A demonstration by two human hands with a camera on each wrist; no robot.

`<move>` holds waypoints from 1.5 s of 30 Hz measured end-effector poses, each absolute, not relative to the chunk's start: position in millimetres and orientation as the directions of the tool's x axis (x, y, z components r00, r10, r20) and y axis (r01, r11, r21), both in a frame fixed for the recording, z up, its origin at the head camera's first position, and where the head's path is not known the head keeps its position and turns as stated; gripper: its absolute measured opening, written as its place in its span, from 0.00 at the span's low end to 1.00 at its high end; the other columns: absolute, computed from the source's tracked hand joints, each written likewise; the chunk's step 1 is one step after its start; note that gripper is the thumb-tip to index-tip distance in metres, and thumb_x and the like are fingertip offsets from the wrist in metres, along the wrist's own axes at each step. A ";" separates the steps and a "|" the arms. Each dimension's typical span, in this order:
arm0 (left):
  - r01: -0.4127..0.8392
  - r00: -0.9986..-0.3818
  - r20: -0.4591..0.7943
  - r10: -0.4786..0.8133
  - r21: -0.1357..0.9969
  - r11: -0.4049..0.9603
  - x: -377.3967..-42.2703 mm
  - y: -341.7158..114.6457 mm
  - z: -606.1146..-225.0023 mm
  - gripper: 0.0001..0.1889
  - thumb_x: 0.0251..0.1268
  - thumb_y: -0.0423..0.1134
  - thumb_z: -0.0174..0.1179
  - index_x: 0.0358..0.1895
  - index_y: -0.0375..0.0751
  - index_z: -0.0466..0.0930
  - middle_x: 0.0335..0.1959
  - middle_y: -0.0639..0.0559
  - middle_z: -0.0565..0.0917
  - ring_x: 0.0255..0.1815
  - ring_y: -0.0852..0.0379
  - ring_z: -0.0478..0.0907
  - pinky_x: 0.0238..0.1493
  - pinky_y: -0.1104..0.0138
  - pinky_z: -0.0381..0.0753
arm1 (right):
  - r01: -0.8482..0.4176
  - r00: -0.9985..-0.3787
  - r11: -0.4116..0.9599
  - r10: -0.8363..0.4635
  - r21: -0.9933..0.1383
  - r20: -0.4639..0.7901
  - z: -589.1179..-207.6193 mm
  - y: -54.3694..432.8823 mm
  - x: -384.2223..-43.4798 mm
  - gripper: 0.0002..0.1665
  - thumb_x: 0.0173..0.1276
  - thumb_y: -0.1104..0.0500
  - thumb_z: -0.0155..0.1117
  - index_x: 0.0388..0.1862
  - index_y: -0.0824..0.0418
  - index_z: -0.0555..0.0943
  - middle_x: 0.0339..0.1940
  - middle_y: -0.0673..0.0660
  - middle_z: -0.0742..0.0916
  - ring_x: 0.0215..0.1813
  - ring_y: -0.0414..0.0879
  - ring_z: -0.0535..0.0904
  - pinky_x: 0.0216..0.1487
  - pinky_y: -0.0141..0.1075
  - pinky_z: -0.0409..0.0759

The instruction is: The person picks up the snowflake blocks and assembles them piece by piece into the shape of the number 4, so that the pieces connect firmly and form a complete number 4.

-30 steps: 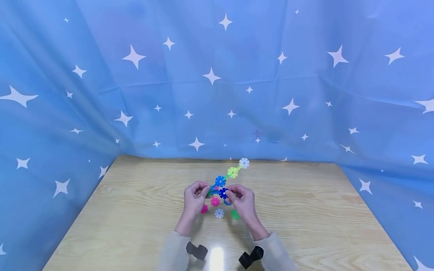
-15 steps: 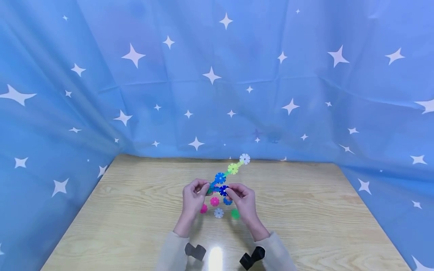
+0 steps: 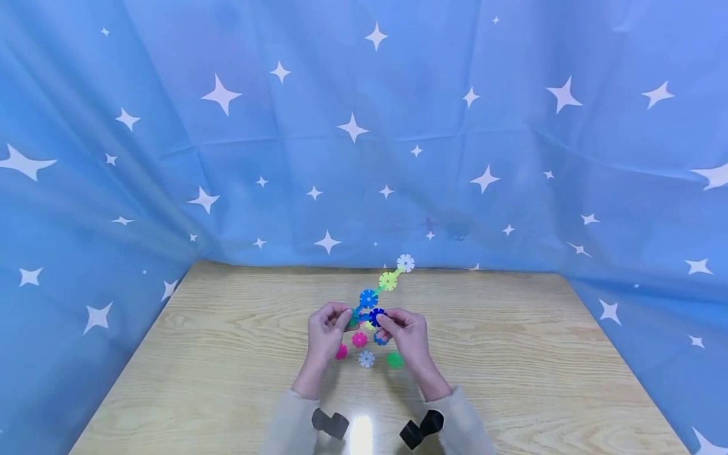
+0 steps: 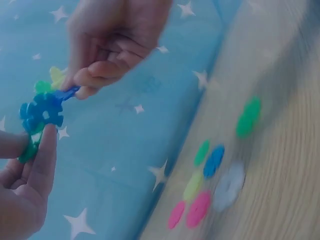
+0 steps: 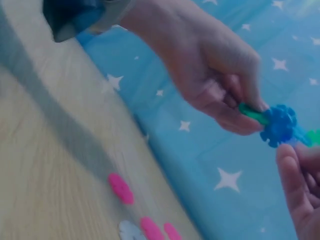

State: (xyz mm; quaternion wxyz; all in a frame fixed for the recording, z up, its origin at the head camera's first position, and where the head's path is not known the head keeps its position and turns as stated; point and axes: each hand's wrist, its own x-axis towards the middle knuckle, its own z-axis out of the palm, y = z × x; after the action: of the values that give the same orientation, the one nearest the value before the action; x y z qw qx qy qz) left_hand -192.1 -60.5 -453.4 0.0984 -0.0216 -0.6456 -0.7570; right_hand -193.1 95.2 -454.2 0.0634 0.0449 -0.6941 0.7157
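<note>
Both hands hold a chain of notched plastic snowflake discs above the table. My left hand [image 3: 328,332] pinches a green disc [image 5: 254,114] at the chain's lower end. From there the chain slants up to the right through a blue disc [image 3: 368,299] and a yellow disc [image 3: 388,281] to a white disc [image 3: 406,263] at its tip. Between thumb and fingers my right hand [image 3: 411,338] pinches a dark blue disc [image 3: 376,317], close against the blue part of the chain. Fingers partly hide the joint between them.
Loose discs lie on the wooden table [image 3: 227,366] beneath the hands: pink [image 3: 359,340], white [image 3: 366,359], green [image 3: 395,359], blue [image 4: 214,161] and yellow [image 4: 193,186] among them. A blue curtain [image 3: 352,177] with white stars hangs behind the table.
The chain's white tip has risen and drifted slightly left. The dark blue disc in the right hand has moved up a little. Both hands keep their grip.
</note>
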 end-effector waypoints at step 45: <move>0.220 -0.965 0.169 -0.198 0.938 -0.268 -188.0 -62.8 -445.0 0.06 0.60 0.19 0.54 0.38 0.14 0.71 0.27 0.49 0.78 0.26 0.62 0.77 0.36 0.61 0.86 | -0.245 -0.969 -0.040 -0.008 -0.969 0.246 -436.8 96.3 -187.7 0.09 0.65 0.69 0.60 0.32 0.78 0.79 0.21 0.61 0.83 0.22 0.45 0.81 0.27 0.31 0.84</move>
State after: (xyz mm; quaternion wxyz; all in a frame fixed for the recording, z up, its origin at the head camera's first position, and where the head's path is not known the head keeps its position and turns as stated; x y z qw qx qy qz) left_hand -188.0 -62.8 -445.0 0.1312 -0.0090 -0.5905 -0.7962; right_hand -187.7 96.3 -436.8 0.0828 0.0922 -0.6879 0.7152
